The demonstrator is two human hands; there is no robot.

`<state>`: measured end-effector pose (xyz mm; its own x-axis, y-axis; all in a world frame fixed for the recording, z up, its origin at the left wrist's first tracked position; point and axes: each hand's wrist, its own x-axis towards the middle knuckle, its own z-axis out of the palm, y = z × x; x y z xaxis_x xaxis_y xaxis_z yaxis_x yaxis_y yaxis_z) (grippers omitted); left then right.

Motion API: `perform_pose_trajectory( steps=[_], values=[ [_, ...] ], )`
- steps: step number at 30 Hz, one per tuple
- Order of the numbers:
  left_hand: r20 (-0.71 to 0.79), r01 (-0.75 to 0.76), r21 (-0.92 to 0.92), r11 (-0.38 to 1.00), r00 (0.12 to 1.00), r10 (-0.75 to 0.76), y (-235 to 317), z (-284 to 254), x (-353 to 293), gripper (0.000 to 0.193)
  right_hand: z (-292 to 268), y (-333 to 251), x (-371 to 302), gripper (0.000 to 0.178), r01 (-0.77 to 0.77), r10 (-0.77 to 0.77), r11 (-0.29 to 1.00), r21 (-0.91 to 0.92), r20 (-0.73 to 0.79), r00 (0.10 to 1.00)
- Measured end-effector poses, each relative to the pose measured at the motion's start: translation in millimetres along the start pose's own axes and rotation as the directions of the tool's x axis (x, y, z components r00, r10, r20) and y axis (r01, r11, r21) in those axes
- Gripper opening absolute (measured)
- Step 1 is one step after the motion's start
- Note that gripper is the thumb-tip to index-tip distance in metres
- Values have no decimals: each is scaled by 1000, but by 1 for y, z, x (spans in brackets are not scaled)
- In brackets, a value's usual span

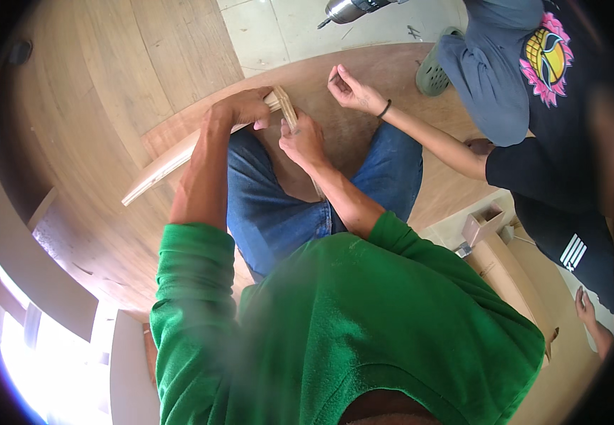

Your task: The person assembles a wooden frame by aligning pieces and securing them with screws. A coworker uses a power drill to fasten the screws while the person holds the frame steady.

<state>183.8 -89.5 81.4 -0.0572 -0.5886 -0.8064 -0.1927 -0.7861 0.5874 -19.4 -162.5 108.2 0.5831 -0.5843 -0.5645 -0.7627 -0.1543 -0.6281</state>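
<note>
My left hand (247,108) is closed around the upper end of a long pale wooden board (162,166), which slants down to the left behind my forearm. My right hand (303,142) grips a narrower wooden strip (286,105). The two pieces meet at a corner just above my hands, over my lap. Whether they are fastened together there, I cannot tell. Part of the strip lies hidden behind my right hand and forearm. From the right reaches a co-worker's hand (355,92), its fingers pinched on something small and dark, close to the corner but apart from it.
A brown wooden panel (392,67) with a curved-looking edge lies beneath my legs. At the top is a power drill (349,8). The co-worker's green clog (431,74) rests near the panel's edge. A cardboard box (509,273) lies at my right; pale boards (45,276) stand far left.
</note>
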Motion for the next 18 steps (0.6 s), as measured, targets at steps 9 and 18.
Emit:
perform_pose_trajectory(
  steps=[9, 18],
  values=[
    [-34, 6, 23, 1000, 999, -5, 10, -3, -9, 107, 3, 3, 0, 26, -41, 42, 998, -52, 13, 999],
    [-190, 57, 182, 982, 981, -22, 21, 8, -19, 75, 2, 0, 6, 21, -77, 76, 997, 0, 22, 997]
  ],
)
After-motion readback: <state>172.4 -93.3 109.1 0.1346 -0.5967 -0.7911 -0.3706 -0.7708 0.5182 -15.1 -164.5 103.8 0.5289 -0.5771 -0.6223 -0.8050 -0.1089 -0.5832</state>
